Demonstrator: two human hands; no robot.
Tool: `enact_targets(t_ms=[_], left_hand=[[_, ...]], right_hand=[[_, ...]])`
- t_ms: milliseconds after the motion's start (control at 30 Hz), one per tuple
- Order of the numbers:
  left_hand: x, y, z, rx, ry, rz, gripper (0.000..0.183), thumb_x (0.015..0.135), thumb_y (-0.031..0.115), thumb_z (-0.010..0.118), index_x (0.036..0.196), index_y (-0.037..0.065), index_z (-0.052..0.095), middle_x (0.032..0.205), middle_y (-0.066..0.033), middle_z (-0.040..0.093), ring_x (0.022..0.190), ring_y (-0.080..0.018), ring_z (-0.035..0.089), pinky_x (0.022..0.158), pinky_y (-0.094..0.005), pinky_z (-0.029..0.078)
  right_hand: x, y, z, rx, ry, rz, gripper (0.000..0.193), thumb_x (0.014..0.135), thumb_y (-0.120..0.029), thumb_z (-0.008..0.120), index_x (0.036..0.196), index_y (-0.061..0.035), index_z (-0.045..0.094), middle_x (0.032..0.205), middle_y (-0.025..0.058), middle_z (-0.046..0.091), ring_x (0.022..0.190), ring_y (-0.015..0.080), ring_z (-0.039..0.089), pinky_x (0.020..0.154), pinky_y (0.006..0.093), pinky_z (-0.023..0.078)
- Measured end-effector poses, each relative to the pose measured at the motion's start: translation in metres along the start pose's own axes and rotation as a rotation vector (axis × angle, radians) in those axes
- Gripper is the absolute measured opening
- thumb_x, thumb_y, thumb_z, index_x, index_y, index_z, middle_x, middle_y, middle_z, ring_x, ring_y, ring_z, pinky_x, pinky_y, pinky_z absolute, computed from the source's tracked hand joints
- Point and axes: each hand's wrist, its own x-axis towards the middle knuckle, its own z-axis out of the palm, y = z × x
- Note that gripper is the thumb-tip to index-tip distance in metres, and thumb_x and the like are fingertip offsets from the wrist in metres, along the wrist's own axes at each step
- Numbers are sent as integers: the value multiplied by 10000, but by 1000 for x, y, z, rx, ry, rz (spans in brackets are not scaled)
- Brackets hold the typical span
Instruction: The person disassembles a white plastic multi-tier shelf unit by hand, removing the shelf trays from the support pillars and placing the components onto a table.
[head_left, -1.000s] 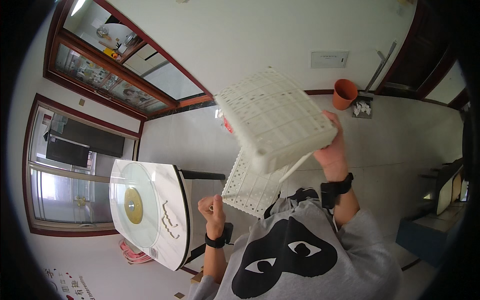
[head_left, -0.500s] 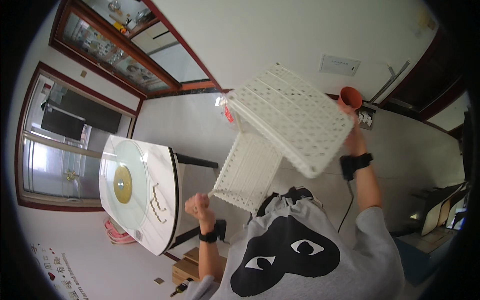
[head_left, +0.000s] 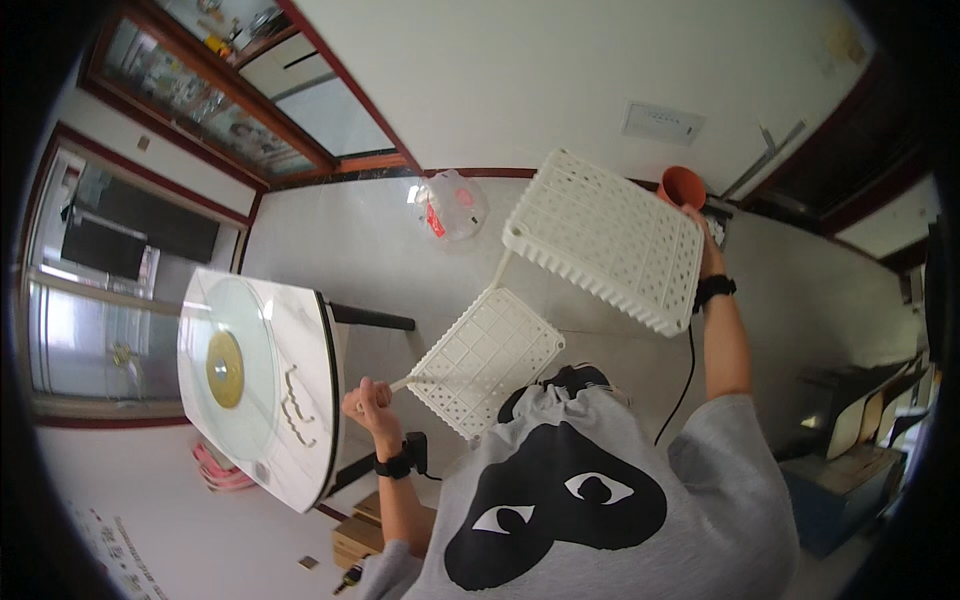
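Left fist (head_left: 368, 402) closes round a slim cream rod (head_left: 402, 384); right hand (head_left: 708, 240) grips the edge of a cream, rectangular, perforated plastic shelf (head_left: 610, 240), now swung aside, uncovering a matching lower shelf (head_left: 485, 350) between both hands.

- Near left wall (head_left: 100, 465): dark lettering (head_left: 122, 552), too small and blurred to read.
- Far right, on a pale wall panel (head_left: 663, 121): faint print, illegible.
- Far centre, on a clear plastic bag (head_left: 465, 215): red patch (head_left: 435, 221), wording unreadable.

The upper tray (head_left: 610, 240) and the lower tray (head_left: 487, 360), near the centre, are matt plastic. At left, the turntable (head_left: 252, 325) is glossy glass, the worktop (head_left: 312, 350) smooth. The shirt (head_left: 570, 490) at bottom is matt cloth.
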Motion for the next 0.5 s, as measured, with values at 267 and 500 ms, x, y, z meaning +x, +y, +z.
enact_targets(t_ms=[267,500], left_hand=[[-11,31,34,308,-399,179,418,850,6,583,506,44,350,442,-51,302,360,-177,304,408,-333,221],[-39,37,65,334,-861,273,374,810,28,628,480,83,461,412,-51,370,347,-225,409,381,-346,306]], right_hand=[[-5,18,-2,-579,-330,230,759,945,-535,548,1476,-25,364,1469,139,435,1281,246,478,1070,370,375],[-70,-9,168,-1158,-389,-843,617,899,-459,603,1320,-14,532,1299,188,559,1240,344,491,1070,441,352]])
